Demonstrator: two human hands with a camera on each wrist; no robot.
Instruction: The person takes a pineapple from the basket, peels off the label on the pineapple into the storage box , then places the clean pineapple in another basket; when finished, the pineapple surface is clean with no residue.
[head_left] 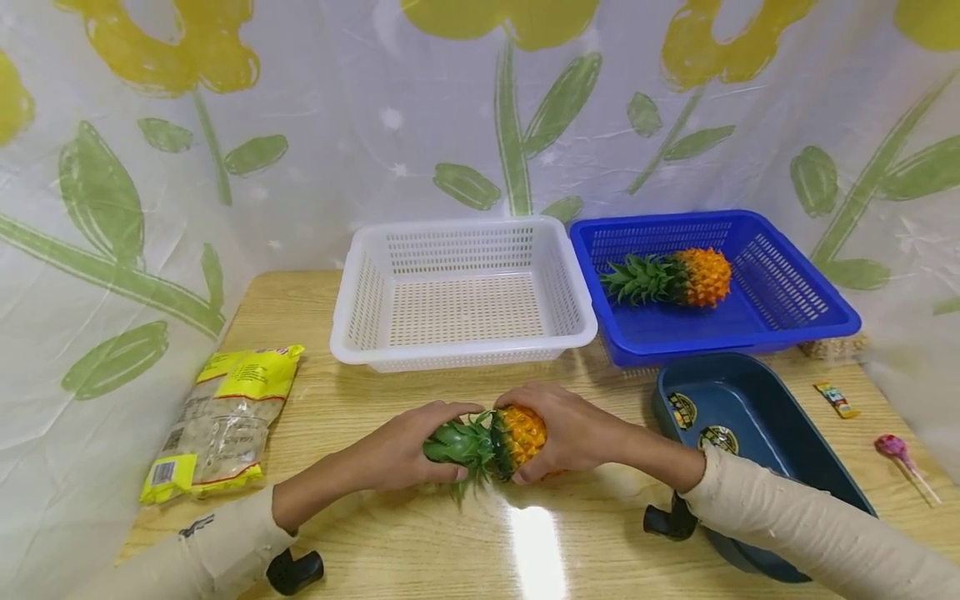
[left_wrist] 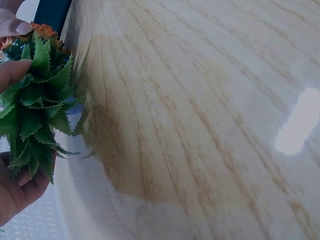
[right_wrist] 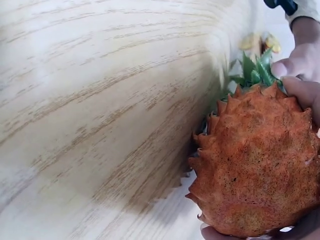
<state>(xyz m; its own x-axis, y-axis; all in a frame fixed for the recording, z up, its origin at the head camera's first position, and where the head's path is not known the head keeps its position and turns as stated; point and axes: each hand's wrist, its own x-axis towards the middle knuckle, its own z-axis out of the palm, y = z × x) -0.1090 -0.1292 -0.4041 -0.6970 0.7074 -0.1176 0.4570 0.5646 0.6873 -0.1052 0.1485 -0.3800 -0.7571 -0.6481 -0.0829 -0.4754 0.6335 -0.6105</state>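
Note:
Near the middle of the table, a toy pineapple [head_left: 522, 435] lies sideways between both hands. My left hand [head_left: 401, 446] grips its green leafy crown, thumb and fingers on opposite sides. The right hand [head_left: 573, 429] is curled round the orange body. In the left wrist view the toothed leaves of the pineapple [left_wrist: 40, 107] are sharp, with the left thumb across their base. The right wrist view shows the blunt bottom of the pineapple [right_wrist: 255, 165], its skin spiky, close over the table.
A white basket [head_left: 465, 348] stands behind the hands. Right of it, a blue basket [head_left: 705, 343] holds another pineapple [head_left: 705, 277]. A dark teal tub [head_left: 738, 392] sits under the right forearm. A yellow packet [head_left: 232, 417] lies left; a lollipop [head_left: 892, 447] and small wrapper [head_left: 836, 400] lie far right.

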